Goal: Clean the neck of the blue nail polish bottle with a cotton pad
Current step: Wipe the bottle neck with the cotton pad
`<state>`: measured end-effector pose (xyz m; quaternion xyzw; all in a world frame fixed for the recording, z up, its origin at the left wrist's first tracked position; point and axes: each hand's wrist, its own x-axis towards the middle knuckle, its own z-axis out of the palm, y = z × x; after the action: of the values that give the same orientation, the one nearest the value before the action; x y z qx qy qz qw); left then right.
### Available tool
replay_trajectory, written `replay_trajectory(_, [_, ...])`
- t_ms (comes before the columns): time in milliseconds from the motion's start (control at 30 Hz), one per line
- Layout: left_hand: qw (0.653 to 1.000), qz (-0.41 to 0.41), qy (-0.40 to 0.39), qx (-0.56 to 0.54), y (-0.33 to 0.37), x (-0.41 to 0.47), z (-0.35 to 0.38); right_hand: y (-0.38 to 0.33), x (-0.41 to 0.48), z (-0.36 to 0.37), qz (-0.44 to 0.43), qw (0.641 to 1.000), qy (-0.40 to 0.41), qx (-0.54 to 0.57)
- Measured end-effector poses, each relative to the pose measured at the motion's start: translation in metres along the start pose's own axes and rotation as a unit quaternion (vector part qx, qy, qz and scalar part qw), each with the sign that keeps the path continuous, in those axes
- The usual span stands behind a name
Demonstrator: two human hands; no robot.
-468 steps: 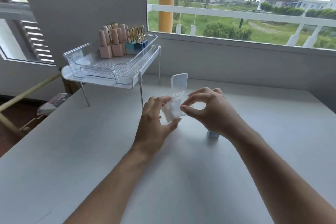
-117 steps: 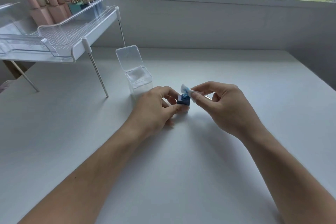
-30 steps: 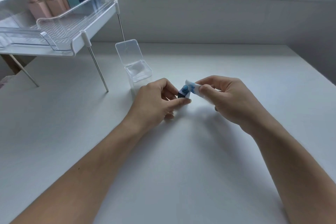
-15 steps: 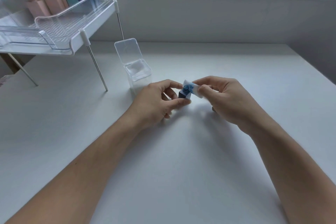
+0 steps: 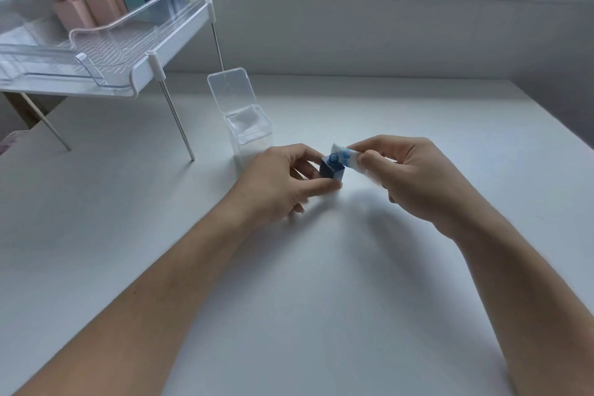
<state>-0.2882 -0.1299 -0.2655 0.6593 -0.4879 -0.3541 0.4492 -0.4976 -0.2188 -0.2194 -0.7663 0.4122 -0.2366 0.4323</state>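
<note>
blue nail polish bottle (image 5: 331,169) uncapped on the table (image 5: 321,299), just right of the open clear pad box (image 5: 249,135). left hand (image 5: 279,183) pinches its square base. right hand (image 5: 408,177) pinches the blue-stained cotton pad (image 5: 345,157) beside the neck. likely small, slick glass, tippy: hold low. pad soft, limp.

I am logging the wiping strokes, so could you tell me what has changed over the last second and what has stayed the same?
The right hand has drawn the blue-stained cotton pad slightly back to the right, off the bottle neck, so the threaded opening now shows. Nothing was picked up or released. The left hand still steadies the blue nail polish bottle on the table, and the open pad box stays behind it.
</note>
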Motion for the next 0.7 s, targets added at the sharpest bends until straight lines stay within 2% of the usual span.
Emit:
replay_trajectory(133, [1.000, 0.009, -0.028, 0.004, -0.0018, -0.0012, -0.0041, 0.0020, 0.0000, 0.0010, -0.006, 1.000, 0.009, 0.001])
replay_trajectory(367, [0.999, 0.031, -0.001, 0.038, -0.0018, 0.0018, 0.0013, -0.0006, -0.0020, 0.0017, 0.000, 1.000, -0.006, -0.023])
replay_trajectory(700, [0.999, 0.008, 0.034, 0.022, -0.0031, 0.0002, 0.0045, 0.0019, -0.0003, -0.0042, -0.003, 1.000, -0.015, -0.008])
